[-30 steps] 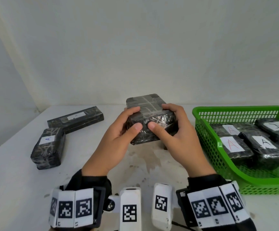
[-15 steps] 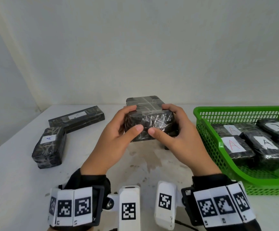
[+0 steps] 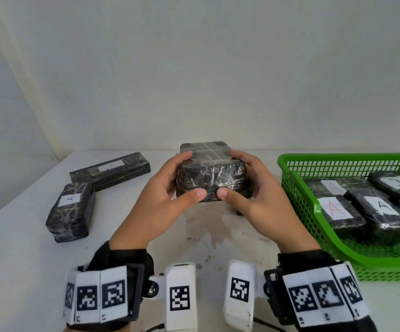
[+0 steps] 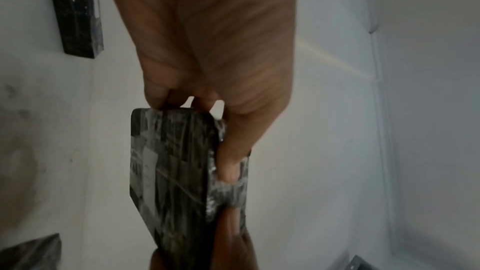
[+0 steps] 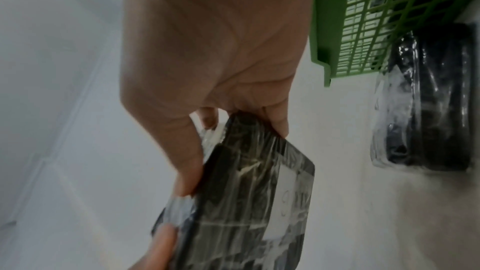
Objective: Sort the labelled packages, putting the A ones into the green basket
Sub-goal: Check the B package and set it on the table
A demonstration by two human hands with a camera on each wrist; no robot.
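Centrally in the frame, the left hand [image 3: 163, 200] and right hand [image 3: 254, 200] clamp a black wrapped package [image 3: 209, 178] above the table [image 3: 14, 271]; its label faces down, unreadable. Green basket [image 3: 297, 188] sits right, partly cut off.

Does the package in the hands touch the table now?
Apart. In the left wrist view, the held package hangs free, with bare table behind it and only the hands on it.

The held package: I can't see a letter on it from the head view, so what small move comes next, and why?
Probably tip the package toward the face so its underside shows. Both the left hand and right hand grip it, and the wrist views show a white label underneath, unreadable.
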